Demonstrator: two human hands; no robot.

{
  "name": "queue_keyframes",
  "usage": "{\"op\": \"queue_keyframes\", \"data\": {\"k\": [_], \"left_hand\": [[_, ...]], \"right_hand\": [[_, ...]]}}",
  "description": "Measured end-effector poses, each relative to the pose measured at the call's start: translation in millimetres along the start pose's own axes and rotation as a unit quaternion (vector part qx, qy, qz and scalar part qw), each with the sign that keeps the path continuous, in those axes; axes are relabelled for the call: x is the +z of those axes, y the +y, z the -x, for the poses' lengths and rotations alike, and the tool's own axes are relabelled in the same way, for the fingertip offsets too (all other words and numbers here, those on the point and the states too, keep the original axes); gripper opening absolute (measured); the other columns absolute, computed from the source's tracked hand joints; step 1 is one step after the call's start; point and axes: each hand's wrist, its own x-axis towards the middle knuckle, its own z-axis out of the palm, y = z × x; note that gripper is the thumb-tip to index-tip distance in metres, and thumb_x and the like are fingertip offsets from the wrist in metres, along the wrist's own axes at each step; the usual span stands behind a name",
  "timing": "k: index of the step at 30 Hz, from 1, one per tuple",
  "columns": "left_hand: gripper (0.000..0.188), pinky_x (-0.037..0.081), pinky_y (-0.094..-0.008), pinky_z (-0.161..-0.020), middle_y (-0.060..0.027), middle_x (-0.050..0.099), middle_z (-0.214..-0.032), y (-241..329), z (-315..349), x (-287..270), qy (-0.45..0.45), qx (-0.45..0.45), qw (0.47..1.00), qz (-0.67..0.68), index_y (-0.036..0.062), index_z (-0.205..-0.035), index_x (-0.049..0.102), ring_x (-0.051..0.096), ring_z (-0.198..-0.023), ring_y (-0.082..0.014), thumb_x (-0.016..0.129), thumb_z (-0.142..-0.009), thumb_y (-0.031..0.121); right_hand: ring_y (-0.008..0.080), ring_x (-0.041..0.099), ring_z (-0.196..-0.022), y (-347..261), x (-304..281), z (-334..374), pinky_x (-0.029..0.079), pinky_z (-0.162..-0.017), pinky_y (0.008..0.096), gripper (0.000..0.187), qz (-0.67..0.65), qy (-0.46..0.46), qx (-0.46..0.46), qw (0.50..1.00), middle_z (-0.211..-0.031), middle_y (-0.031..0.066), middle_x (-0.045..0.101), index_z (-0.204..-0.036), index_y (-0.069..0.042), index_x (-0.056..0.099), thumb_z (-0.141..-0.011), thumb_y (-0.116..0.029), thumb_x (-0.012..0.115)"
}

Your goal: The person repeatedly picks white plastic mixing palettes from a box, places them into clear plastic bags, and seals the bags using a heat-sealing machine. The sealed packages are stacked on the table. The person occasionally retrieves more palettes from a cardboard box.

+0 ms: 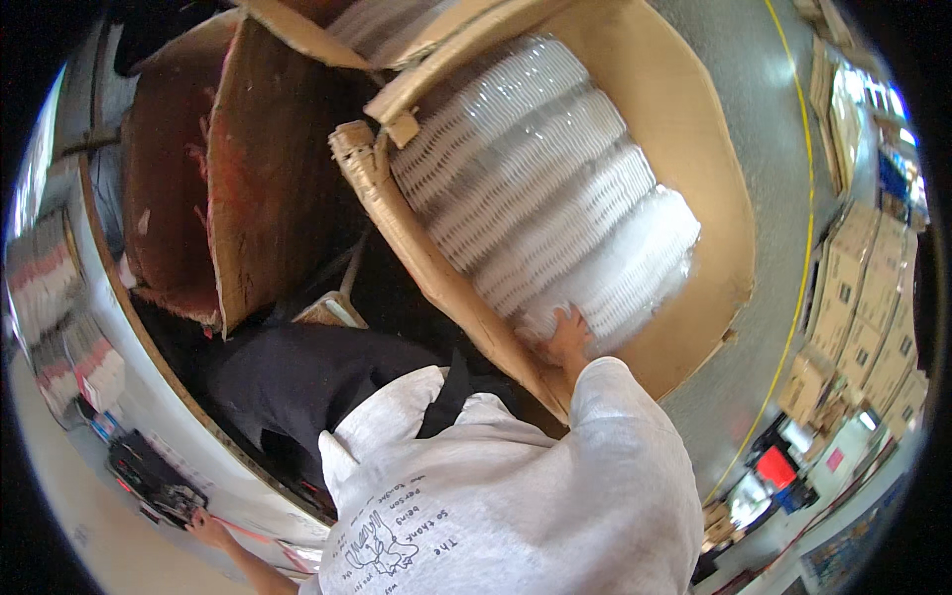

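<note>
My right hand (568,342) is down inside a large open cardboard box (729,178), its fingers spread and released, resting against the nearest of the white stacks (635,263) rather than closing round it. These stacks lie side by side in four slanting rows, wrapped in clear, shiny plastic, and they fill most of the box, with a bare strip of cardboard showing along the right. My left hand (208,529) is well apart from them, out over the white table (69,506) at my left, its fingers at the near end of a black device (154,481); I cannot tell whether they grip it or only touch it. Farther up the table, near its outer edge, stand piles of white and pink items (45,283). Just left of my box is a second cardboard box (263,169), open, with reddish marks on its wall. Off to my right, a yellow line (808,149) runs along the grey floor (769,109), and beyond it brown cartons (858,283) are stacked.
</note>
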Motion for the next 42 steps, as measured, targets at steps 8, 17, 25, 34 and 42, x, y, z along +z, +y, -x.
{"op": "queue_keyframes", "data": {"k": [8, 17, 25, 34, 42], "left_hand": [[0.04, 0.046, -0.0393, -0.083, -0.0182, 0.049, -0.127, 5.4, 102.0, 38.8, 0.193, 0.096, 0.976, -0.021, 0.0061, -0.115, 0.059, 0.046, -0.117, -0.0321, 0.047, -0.092, 0.036], [0.024, 0.045, -0.0353, -0.084, -0.0096, 0.062, -0.111, 38.9, 213.5, 66.5, 0.105, -0.165, 0.913, 0.359, 0.0033, -0.107, 0.062, 0.057, -0.1, -0.0239, 0.058, -0.087, 0.017], [0.015, 0.047, -0.0356, -0.085, -0.0159, 0.038, -0.139, 76.8, 216.2, 20.3, 0.11, -0.141, 0.953, 0.244, 0.0109, -0.095, 0.063, 0.041, -0.123, -0.0349, 0.061, -0.08, 0.014], [0.035, 0.043, -0.0416, -0.083, -0.0158, 0.062, -0.102, 121.3, 162.6, -28.1, -0.189, -0.079, 0.963, 0.173, 0.0045, -0.103, 0.059, 0.057, -0.097, -0.0326, 0.062, -0.081, 0.031], [0.116, 0.024, -0.0405, -0.108, -0.0205, 0.005, -0.149, 303.0, 176.0, -191.9, -0.085, 0.319, 0.676, 0.659, -0.0006, -0.142, 0.006, 0.012, -0.138, -0.0318, 0.082, -0.063, 0.036]], "right_hand": [[0.0331, 0.045, -0.115, -1.6, -71.6, 2.9, 0.036, -0.09, 0.0561, 0.09, -0.022, -0.085, -0.113, 0.99, -0.121, 0.0157, 0.046, -0.12, -0.003, 0.046, -0.048, -0.039, 0.084], [0.0212, 0.06, -0.078, -36.5, -76.6, -14.3, 0.049, -0.072, 0.034, 0.045, -0.36, -0.397, -0.009, 0.845, -0.093, 0.0097, 0.061, -0.113, -0.002, 0.054, -0.075, -0.023, 0.068], [0.0225, 0.061, -0.079, -39.8, -87.1, -12.4, 0.05, -0.071, 0.0319, 0.034, -0.473, -0.449, 0.076, 0.754, -0.092, 0.009, 0.061, -0.106, -0.004, 0.055, -0.078, -0.02, 0.065], [0.0261, 0.06, -0.092, 4.8, -99.1, -89.7, 0.049, -0.082, 0.0421, 0.046, -0.511, -0.387, -0.078, 0.764, -0.099, 0.0118, 0.062, -0.117, -0.004, 0.05, -0.074, -0.018, 0.062], [0.0261, 0.049, -0.111, -223.6, -336.2, 49.8, 0.043, -0.093, 0.0406, 0.076, -0.487, -0.322, -0.502, 0.638, -0.118, 0.0121, 0.052, -0.129, 0.001, 0.04, -0.063, -0.017, 0.074]]}}
